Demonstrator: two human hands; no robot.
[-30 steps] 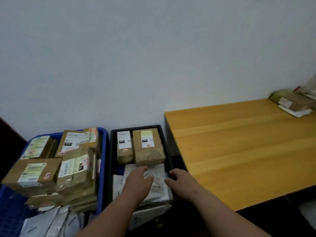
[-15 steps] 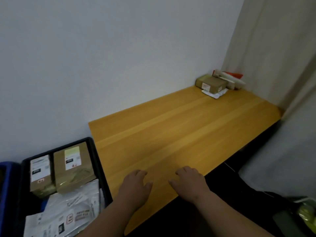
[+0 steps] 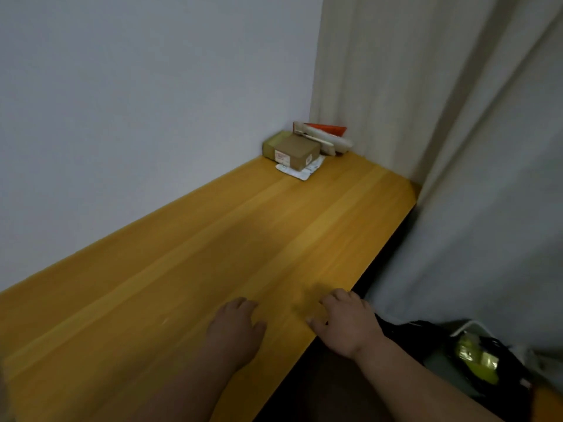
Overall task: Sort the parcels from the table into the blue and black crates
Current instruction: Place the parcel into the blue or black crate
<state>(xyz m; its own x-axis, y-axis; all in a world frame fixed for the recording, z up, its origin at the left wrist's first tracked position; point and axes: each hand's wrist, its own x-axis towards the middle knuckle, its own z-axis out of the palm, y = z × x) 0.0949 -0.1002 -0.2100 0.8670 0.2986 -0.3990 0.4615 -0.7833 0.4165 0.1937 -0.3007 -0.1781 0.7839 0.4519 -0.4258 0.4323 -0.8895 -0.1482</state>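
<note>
Near six o'clock, loosely spread fingers of the left hand point(image 3: 236, 327) and right hand point(image 3: 347, 321) hover empty above the table point(image 3: 189, 269). Toward one o'clock, well apart, the last parcels point(image 3: 300, 152) wait in the far corner, unsorted; no crate shows.

Wooden table point(image 3: 213, 269) against pale wall point(image 3: 137, 102), beige curtain point(image 3: 441, 117) beside.

Pale curtain point(image 3: 441, 117) at rt, grey wall point(image 3: 137, 102) behind, yellow-green item point(image 3: 478, 360) (blurry) low rt
</note>
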